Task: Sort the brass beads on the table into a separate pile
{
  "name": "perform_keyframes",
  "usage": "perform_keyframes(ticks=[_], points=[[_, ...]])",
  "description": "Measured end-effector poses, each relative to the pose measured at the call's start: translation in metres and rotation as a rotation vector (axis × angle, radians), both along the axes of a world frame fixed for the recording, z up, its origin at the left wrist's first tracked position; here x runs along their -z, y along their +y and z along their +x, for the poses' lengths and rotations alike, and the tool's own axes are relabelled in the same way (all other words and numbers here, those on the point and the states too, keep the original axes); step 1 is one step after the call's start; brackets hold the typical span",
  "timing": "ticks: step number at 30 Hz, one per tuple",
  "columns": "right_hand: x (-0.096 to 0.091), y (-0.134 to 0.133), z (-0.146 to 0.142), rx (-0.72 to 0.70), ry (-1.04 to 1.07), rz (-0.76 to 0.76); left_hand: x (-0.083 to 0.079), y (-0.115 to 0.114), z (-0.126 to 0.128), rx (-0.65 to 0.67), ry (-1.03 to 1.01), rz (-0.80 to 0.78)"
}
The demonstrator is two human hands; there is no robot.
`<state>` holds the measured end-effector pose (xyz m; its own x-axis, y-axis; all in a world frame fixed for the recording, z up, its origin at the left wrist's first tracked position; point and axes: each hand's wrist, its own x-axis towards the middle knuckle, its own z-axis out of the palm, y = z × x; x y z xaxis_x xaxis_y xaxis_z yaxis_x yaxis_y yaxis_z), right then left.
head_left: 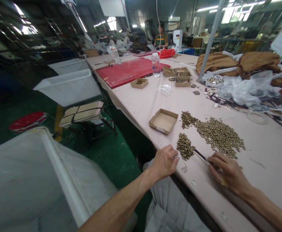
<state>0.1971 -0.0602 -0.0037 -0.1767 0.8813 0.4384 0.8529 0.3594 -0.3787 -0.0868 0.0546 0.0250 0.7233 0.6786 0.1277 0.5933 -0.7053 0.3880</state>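
Note:
My left hand [165,161] rests at the near edge of the pink table [141,103], fingers curled next to a small heap of brass rings [185,146]; what it holds is hidden. My right hand [224,169] pinches a thin dark rod [200,155] whose tip points into that small heap. A much larger spread of brass rings [217,132] lies just beyond my right hand. An open shallow cardboard box [163,120] sits left of the rings.
Farther along the table are a red mat [126,72], a water bottle [156,64], several small cardboard boxes [179,75], clear plastic bags [242,87] and brown garments [240,62]. White bins [68,85] stand left of the table. A person [161,35] sits at the far end.

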Motion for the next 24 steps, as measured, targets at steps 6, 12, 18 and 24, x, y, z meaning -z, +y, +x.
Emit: perform_keyframes(ticks=[6,12,18,24], points=[[0.013,0.01,-0.015,0.034,-0.053,0.022,-0.002,-0.001,0.0,-0.008,0.005,0.017],[0.018,0.02,-0.017,0.079,-0.095,0.034,-0.001,-0.001,-0.001,-0.002,0.014,0.024],[0.016,0.02,-0.023,0.094,-0.124,0.044,-0.001,0.0,-0.001,0.0,0.017,0.022],[0.018,0.022,-0.024,0.154,-0.14,0.066,0.0,0.0,-0.002,0.003,0.007,0.028]])
